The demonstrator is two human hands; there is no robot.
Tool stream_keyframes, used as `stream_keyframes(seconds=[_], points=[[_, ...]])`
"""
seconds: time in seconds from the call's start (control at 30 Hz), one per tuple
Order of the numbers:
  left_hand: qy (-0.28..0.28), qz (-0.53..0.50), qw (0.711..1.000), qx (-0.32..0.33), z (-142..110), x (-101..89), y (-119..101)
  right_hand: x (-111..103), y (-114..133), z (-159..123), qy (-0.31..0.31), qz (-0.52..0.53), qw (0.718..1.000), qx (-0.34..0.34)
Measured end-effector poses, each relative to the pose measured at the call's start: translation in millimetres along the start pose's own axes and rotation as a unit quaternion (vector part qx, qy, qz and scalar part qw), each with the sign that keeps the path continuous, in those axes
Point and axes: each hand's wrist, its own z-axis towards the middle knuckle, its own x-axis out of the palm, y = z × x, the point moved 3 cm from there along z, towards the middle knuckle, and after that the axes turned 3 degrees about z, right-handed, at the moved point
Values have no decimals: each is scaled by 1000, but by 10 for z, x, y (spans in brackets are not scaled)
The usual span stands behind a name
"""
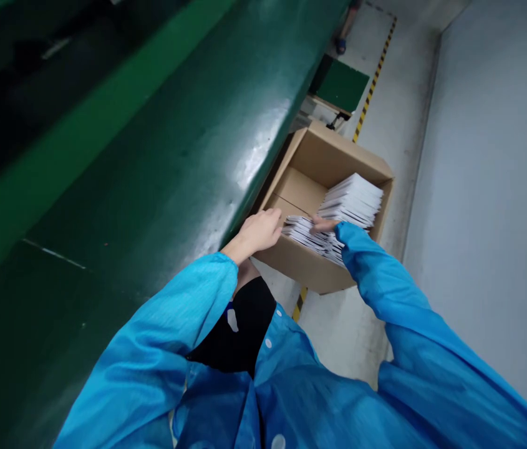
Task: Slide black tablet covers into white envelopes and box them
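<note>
my sleeve (385, 280) is thin blue cloth, smooth with a soft sheen; the box (323, 156) is matt brown cardboard, the sheets (350, 201) inside it smooth white paper, and beside it a painted surface (151, 187) shines glossy green

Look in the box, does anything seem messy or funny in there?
Yes, a little. The flat white packets in the cardboard box aren't in a neat pile. They lean and fan out, and the lower bunch by the right hand sits crooked against the upper stack.
</note>
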Motion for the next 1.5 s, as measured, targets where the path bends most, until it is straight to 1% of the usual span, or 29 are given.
stream_keyframes(seconds=[0.07,0.13,0.2,0.27,0.3,0.33,0.37,0.4,0.43,0.47,0.5,0.57,0.6,0.63,0.67,0.7,0.77,0.8,0.87,0.9,0.93,0.97,1.0,1.07,1.13,1.23,1.37,1.43,1.5], points=[[-8,-8,999,42,50,4,21,-98,142,-61,-23,-15,1000,13],[-31,-23,996,86,77,-7,3,-237,359,-163,-72,-38,997,4],[-79,-38,989,119,36,-36,-68,-373,637,-316,-128,-66,989,-36],[-136,-43,979,146,-82,-79,-166,-480,931,-482,-185,-88,973,-103],[-163,-40,973,156,-160,-109,-195,-528,1074,-546,-227,-90,959,-143],[-180,-30,967,178,-253,-140,-200,-595,1225,-606,-319,-56,923,-208],[-199,-15,961,190,-366,-181,-158,-627,1391,-639,-381,-24,878,-291],[-218,2,958,185,-513,-228,-64,-614,1577,-641,-402,-1,836,-374],[-232,19,957,170,-709,-277,75,-560,1786,-627,-404,14,801,-442],[-247,33,958,138,-963,-327,249,-468,2020,-618,-397,29,771,-497],[-263,44,960,88,-1279,-376,448,-337,2280,-634,-381,41,745,-547],[-308,54,948,-64,-2083,-456,881,12,2850,-753,-338,67,705,-620],[-339,55,925,-166,-2556,-481,1102,218,3147,-848,-310,77,693,-646],[-375,56,884,-272,-3064,-489,1310,436,3442,-958,-281,85,684,-668],[-413,59,829,-371,-3589,-476,1491,664,3730,-1075,-247,85,680,-685],[-440,60,772,-455,-4106,-437,1642,894,4002,-1200,-217,78,674,-702],[-471,59,655,-588,-5073,-297,1852,1342,4478,-1466,-165,50,651,-739],[-483,55,599,-636,-5504,-210,1918,1547,4676,-1601,-145,35,636,-757],[-502,49,512,-695,-6212,-41,2005,1906,4995,-1863,-109,13,606,-788],[-511,46,482,-710,-6484,28,2044,2056,5122,-1984,-92,5,594,-800],[-516,42,464,-719,-6700,83,2087,2185,5230,-2093,-75,-2,583,-809],[-520,38,454,-723,-6865,122,2139,2294,5321,-2189,-60,-8,575,-816],[-520,33,453,-724,-6983,147,2198,2382,5399,-2270,-46,-13,569,-821],[-516,22,463,-720,-7114,161,2325,2499,5515,-2379,-24,-9,563,-826],[-511,14,479,-713,-7157,144,2439,2548,5589,-2427,-19,8,564,-825],[-502,3,503,-704,-7156,94,2543,2558,5640,-2424,-34,28,580,-814],[-469,-1,536,-702,-7102,-8,2530,2568,5648,-2414,-21,42,595,-803],[-448,17,557,-699,-7040,-82,2466,2570,5656,-2419,5,67,601,-797],[-433,52,579,-688,-6933,-164,2369,2566,5687,-2400,48,108,622,-774]])
